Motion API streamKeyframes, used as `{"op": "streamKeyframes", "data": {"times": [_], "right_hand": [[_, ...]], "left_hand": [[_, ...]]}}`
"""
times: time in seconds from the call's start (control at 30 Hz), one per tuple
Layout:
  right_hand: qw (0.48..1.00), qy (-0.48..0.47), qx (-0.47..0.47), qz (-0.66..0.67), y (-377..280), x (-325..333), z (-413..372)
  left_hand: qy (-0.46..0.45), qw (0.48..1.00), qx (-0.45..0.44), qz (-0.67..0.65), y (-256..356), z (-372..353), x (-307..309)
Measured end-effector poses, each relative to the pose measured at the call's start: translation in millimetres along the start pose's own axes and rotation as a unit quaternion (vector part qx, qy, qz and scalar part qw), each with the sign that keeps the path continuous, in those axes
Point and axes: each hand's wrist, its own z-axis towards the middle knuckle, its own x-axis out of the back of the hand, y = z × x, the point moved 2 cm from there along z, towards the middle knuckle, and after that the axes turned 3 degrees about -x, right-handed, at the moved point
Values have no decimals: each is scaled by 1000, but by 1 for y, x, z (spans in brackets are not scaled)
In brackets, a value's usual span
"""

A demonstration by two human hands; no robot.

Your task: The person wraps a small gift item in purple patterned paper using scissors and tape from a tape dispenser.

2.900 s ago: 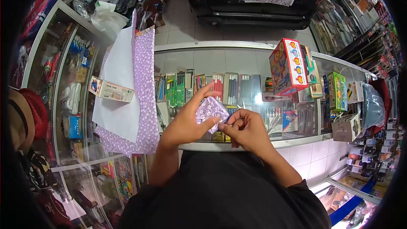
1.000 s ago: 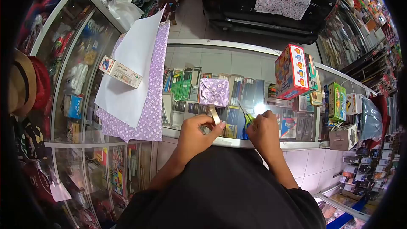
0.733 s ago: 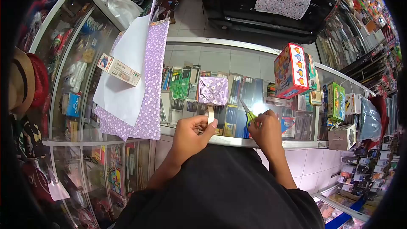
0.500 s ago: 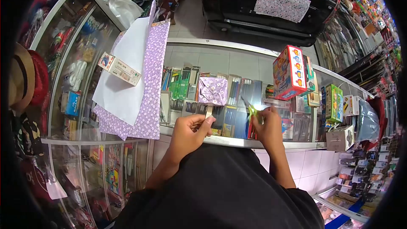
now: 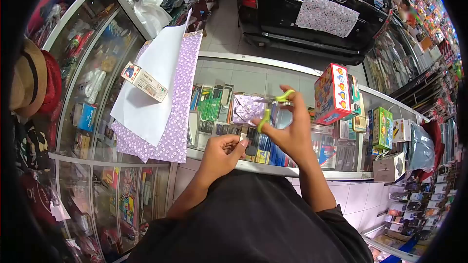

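A small package wrapped in purple floral paper [image 5: 245,108] sits on the glass counter in front of me. My left hand [image 5: 222,155] is just below it, thumb and forefinger pinching a short pale strip [image 5: 243,137] that looks like tape. In my right hand [image 5: 295,134] is a pair of scissors with lime-green handles [image 5: 284,96], finger and thumb in spread loops. The blades point left and overlap the package's right side in this view.
To the left lie purple floral wrapping paper [image 5: 181,92], a white sheet [image 5: 155,117] and a small printed box [image 5: 145,82]. A red toy box [image 5: 332,95] stands on the right of the counter. Beyond the counter is a black car [image 5: 312,29].
My right hand has brought the scissors leftward and up to the package, and their handles are now spread. The left hand keeps its pinch on the strip. The view has shifted slightly.
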Motion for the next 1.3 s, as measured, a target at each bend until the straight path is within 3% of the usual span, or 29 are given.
{"op": "streamKeyframes", "data": {"times": [0.17, 0.23, 0.3, 0.33, 0.43, 0.47, 0.57, 0.7, 0.8, 0.93, 1.03, 1.23, 1.3], "right_hand": [[993, -94, 41, -60, 4, -17, 15], [982, -166, -67, 58, 13, -23, 17], [988, -140, -25, 61, 12, -25, 17], [987, -141, -31, 68, 11, -24, 17], [986, -141, -45, 78, 13, -23, 17], [986, -140, -50, 80, 14, -23, 17], [976, -173, -112, 76, 12, -23, 16], [980, -169, -56, 90, 18, -22, 16], [978, -163, -88, 93, 19, -21, 17], [988, -104, -104, 46, 12, -18, 18], [991, -95, -89, 30, 8, -14, 16], [996, -70, -61, 8, 19, -1, 20], [995, -76, -66, 4, 23, 6, 21]], "left_hand": [[-7, 998, 2, -54, -10, 3, 4], [-4, 998, -4, -60, -10, 5, 1], [122, 990, -75, 17, -8, 5, -4], [117, 965, -139, 189, -2, 4, 2], [98, 973, -196, 76, -26, 15, 0], [51, 989, -128, -56, -36, 15, -2], [102, 980, -118, -124, -27, 11, -12], [113, 983, -92, -111, -24, 4, -14], [73, 994, -72, 40, -25, -1, -14], [80, 984, -103, -118, -15, 4, -23], [24, 991, -47, -122, -18, 15, -17], [43, 990, -75, -111, -18, 45, -17], [0, 991, -83, -108, -9, 53, -20]]}}
